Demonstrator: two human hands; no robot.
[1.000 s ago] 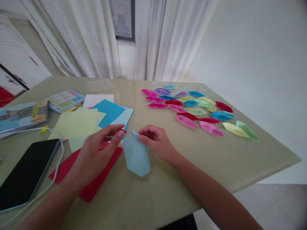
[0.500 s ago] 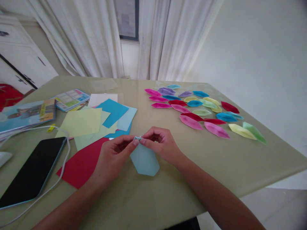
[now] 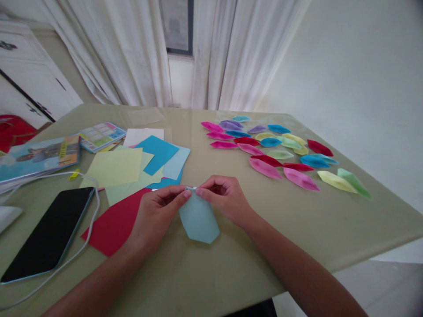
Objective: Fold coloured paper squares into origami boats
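Pale blue folded paper point(image 3: 199, 220) is before us over the near part of the beige table point(image 3: 297, 211), its top edge pinched by our left hand point(image 3: 158, 212) and by our right hand point(image 3: 227, 198) just beside. Red paper point(image 3: 114, 224) lies partly hidden behind the left hand; colourful folded pieces point(image 3: 301, 179) spread farther off, to the right.

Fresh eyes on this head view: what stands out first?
The bright scatter of folded paper pieces on the right of the table likely catches the eye first. Front and centre, the left hand and right hand pinch the top edge of a light-blue paper. A black-screened phone lies at lower left.
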